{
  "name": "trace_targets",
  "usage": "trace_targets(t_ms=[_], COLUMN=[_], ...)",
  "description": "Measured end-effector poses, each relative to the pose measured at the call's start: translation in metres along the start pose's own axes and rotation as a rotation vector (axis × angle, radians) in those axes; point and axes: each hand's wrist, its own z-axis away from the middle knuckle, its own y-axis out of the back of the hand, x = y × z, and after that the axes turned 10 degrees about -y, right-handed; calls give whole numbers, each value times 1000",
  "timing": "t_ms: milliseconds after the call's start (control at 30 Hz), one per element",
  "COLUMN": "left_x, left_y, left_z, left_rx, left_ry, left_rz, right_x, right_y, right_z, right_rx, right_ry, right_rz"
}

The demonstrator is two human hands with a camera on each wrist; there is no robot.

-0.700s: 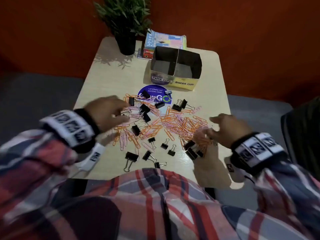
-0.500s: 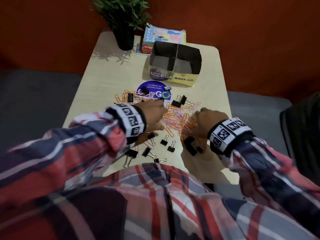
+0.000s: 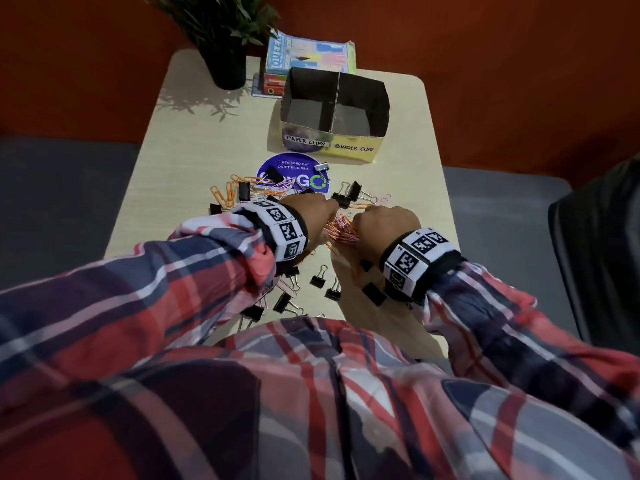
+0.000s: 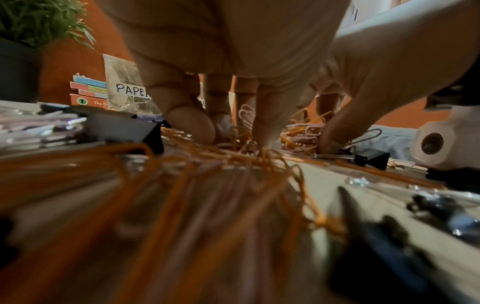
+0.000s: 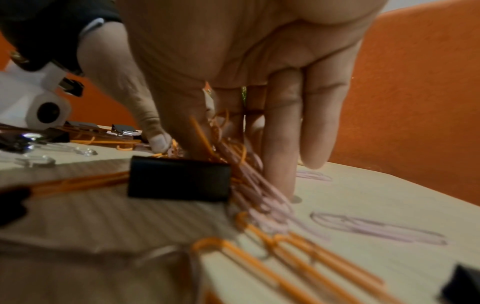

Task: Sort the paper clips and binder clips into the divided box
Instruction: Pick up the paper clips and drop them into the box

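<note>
Orange and pink paper clips lie heaped mid-table among black binder clips. My left hand and right hand meet over the heap, fingers curled down, a bunch of paper clips caught between them. In the left wrist view the left hand digs fingertips into orange clips. In the right wrist view the right hand pinches pink and orange clips just behind a binder clip. The divided box stands farther back, labelled PAPER CLIPS left and BINDER CLIPS right; both compartments look dark.
A potted plant and stacked books stand at the table's far edge behind the box. A round blue sticker lies between box and heap. More binder clips lie near the front edge, close to my body.
Both hands have moved in from the sides of the heap to its middle and closed on a bunch of paper clips. The view has tilted down and closer.
</note>
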Motion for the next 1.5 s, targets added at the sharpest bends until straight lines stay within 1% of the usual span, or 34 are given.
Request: trace_targets(t_ms=[167,233,333,400,467,567,700,800,867,933,1033,1067,1133,1233,1300,1333,1400,1433,1500], left_x=[-9,-10,-11,-12,-15,-19,-35,-58,-71,-80,-87,-90,-94,-91,-78,-68,-43,-31,-14], left_y=[1,0,0,2,8,25,70,111,127,130,118,114,111,108,96,87,66,55,33], left_z=[1,3,5,5,5,5,-8,-33,-51,-69,-85,-86,-80,-53,-28,-16,3,11,17], left_rx=[-30,-24,-1,12,43,144,370,541,580,533,378,355,357,454,441,391,235,147,19], left_ry=[-11,-8,-2,8,48,106,159,175,193,204,181,170,159,153,143,123,30,-22,-126], left_rz=[-18,-22,-11,30,112,233,343,307,254,212,121,114,113,147,213,241,231,198,106], right_x=[10,16,26,31,35,37,40,39,39,38,38,38,41,43,41,39,31,26,14], right_y=[0,-1,-2,-2,-4,-5,-4,-4,-4,-1,6,9,18,39,58,69,91,100,117], right_z=[-2,-2,0,1,2,3,5,8,10,13,14,13,9,-4,-19,-28,-50,-62,-86], right_rx=[-30,-23,-65,-74,-55,-50,-18,-1,9,19,53,66,70,87,131,156,221,250,286], right_ry=[-58,-86,-120,-129,-128,-129,-128,-138,-143,-134,-149,-153,-151,-157,-137,-123,-95,-78,-51], right_rz=[-99,-157,-267,-348,-388,-394,-399,-403,-405,-400,-427,-437,-464,-541,-592,-601,-583,-570,-582])
